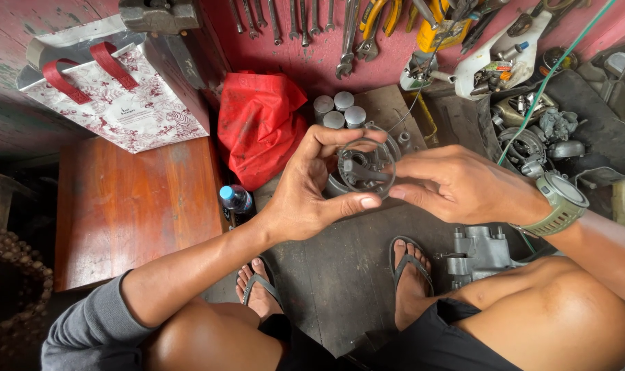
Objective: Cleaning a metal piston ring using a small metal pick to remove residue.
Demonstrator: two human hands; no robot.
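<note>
While held, round part [366, 167] midair.

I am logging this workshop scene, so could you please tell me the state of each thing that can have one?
round metal part: held up off the floor between both hands
left hand: fingers curled round the part's rim
right hand: fingertips pinching the part's right edge
plastic bottle: capped, upright
patterned bag: standing, handles up
wrenches: hanging on the wall

Grey round part [366, 167], red cloth [260, 126], white-and-red patterned bag [123, 96], olive-green watch [561, 203], blue-capped bottle [235, 198].
</note>
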